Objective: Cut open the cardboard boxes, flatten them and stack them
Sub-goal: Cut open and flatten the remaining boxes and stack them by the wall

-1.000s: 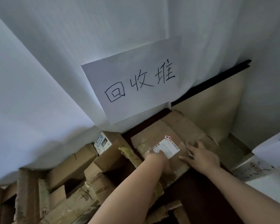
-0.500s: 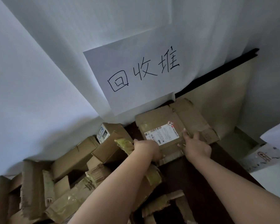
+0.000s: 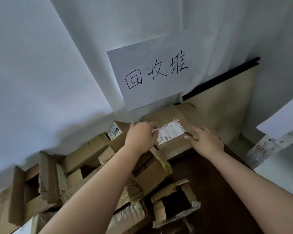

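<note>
**Flattened box pressed against the wall at the recycling pile**

Heaped at far left: torn cardboard boxes (image 3: pixel 85 159), open and crumpled, leaning along the white sheeting (image 3: pixel 41 81) that covers the wall. Just right of that heap, a small box with a printed black-and-white end (image 3: pixel 115 132), tucked at the foot of the sheeting. Above, a white paper sign (image 3: pixel 152 73) with three handwritten characters. Lower centre, a ragged open box (image 3: pixel 176 198) with tape hanging from its flaps, sitting on the dark brown surface (image 3: pixel 218 191).

Left hand (image 3: pixel 141 135) curled over the left edge of the flattened box (image 3: pixel 169 115), fingers bent around the cardboard; grip partly hidden by the back of the hand. Flattened box lying on top of the pile's right end, its far edge close under the sign, a white shipping label (image 3: pixel 170 132) with a red mark facing up between the two hands. Right hand (image 3: pixel 205 141) laid on the box's right side, fingers spread and pressing down, thumb near the label's corner. Further right, a tan panel (image 3: pixel 227 102) topped by a black strip, then a white metal bracket (image 3: pixel 267 147).
</note>
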Available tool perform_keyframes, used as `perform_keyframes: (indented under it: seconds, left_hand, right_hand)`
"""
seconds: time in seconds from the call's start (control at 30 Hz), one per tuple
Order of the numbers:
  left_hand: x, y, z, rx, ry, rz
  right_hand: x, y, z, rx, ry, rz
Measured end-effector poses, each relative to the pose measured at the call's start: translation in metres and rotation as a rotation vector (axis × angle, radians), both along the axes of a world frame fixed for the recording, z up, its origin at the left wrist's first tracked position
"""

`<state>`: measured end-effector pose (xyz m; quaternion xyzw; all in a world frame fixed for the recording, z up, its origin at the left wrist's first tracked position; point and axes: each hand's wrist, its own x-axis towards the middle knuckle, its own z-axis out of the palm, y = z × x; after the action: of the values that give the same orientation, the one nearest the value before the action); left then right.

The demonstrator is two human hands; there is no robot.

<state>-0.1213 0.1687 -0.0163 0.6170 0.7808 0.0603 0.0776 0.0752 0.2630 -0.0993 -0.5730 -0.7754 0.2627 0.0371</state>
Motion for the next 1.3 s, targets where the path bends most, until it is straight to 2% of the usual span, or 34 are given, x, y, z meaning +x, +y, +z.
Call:
perform_keyframes:
  seconds: [0.1,0.4,0.6,0.73,1.0,1.1,1.17,1.23,1.3]
  left_hand:
    - [-0.024,-0.044,0.017,0.121,-0.089,0.027]
    - [-0.088,-0.184,0.046,0.08,-0.136,0.029]
    - [-0.119,-0.248,0.05,0.11,-0.165,0.045]
    - [-0.132,-0.268,0.032,0.169,-0.108,0.059]
    - [-0.125,-0.296,-0.008,0.353,0.042,-0.043]
    - [-0.122,-0.32,-0.012,0.432,0.121,-0.088]
    - [-0.121,-0.347,-0.012,0.529,0.111,-0.08]
    - [-0.126,-0.385,-0.012,0.595,0.062,-0.01]
    - [-0.137,-0.426,-0.015,0.573,0.033,0.076]
  right_hand:
    - [-0.003,-0.025,0.022,0.046,0.137,-0.03]
    - [-0.059,-0.136,0.11,0.185,0.464,0.043]
    - [-0.09,-0.173,0.112,0.224,0.448,0.154]
    - [-0.113,-0.186,0.096,0.27,0.436,0.254]
    - [-0.151,-0.235,0.077,0.414,0.324,0.642]
    - [-0.152,-0.262,0.071,0.466,0.356,0.669]
    - [-0.15,-0.285,0.063,0.489,0.406,0.666]
    - [-0.151,-0.308,0.054,0.474,0.438,0.665]
    - [-0.155,-0.332,0.045,0.45,0.454,0.655]
